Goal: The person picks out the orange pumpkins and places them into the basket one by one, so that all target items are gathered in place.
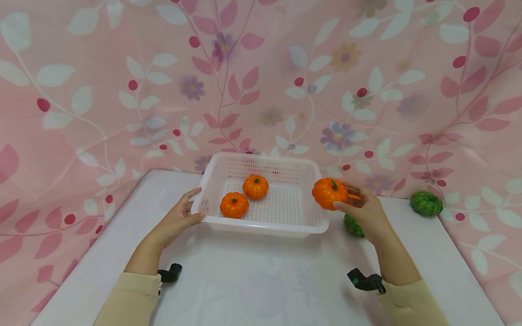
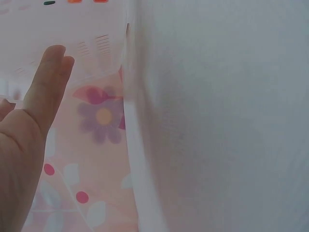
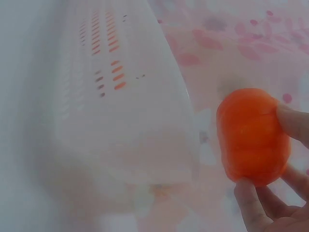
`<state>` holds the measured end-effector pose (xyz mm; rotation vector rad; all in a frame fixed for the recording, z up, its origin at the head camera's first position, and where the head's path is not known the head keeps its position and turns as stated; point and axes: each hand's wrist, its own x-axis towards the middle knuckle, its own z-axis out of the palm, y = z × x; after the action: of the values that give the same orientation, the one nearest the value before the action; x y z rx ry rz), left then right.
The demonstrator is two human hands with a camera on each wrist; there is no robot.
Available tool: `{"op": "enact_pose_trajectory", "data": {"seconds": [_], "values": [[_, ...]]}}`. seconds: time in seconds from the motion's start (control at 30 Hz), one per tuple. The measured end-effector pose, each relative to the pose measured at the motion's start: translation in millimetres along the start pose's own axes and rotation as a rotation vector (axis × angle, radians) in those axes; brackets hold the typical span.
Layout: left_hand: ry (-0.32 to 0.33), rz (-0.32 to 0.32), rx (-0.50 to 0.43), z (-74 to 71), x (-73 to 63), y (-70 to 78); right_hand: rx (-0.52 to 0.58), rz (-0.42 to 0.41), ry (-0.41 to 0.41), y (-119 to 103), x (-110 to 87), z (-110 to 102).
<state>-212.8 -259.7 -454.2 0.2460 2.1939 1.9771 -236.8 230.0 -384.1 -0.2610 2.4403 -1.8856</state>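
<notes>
A white perforated plastic basket [image 1: 258, 224] holds two small orange toy pumpkins [image 1: 235, 205] with green stems, both in its left half. At the basket's left end, my left hand [image 1: 175, 221] holds the rim, thumb at the front corner; two of its fingers [image 2: 50, 79] lie straight against the outer wall. With thumb and fingertips my right hand [image 1: 364, 209] pinches a third orange toy pumpkin [image 1: 327, 193] by its side, stem up, overlapping the basket's right rim in the head view. In the right wrist view this pumpkin [image 3: 253, 135] appears beside the basket's outer wall [image 3: 130, 140].
One green bumpy toy vegetable [image 1: 353, 226] sits right of the basket, partly hidden behind my right hand. Another green one [image 1: 426, 204] lies near the far right corner of the white-covered table [image 1: 255, 284]. A pink floral curtain [image 1: 264, 85] rises behind the table.
</notes>
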Motion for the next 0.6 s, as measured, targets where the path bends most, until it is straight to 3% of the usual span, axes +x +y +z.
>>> {"op": "enact_pose_trajectory", "data": {"seconds": [0.37, 0.6], "values": [[-0.005, 0.006, -0.006, 0.6, -0.6, 1.1, -0.011, 0.024, -0.065, -4, 8.5, 23], [-0.001, 0.011, -0.011, 0.8, -1.8, 0.8, -0.080, 0.054, -0.093, -10, 14.8, 36]]}}
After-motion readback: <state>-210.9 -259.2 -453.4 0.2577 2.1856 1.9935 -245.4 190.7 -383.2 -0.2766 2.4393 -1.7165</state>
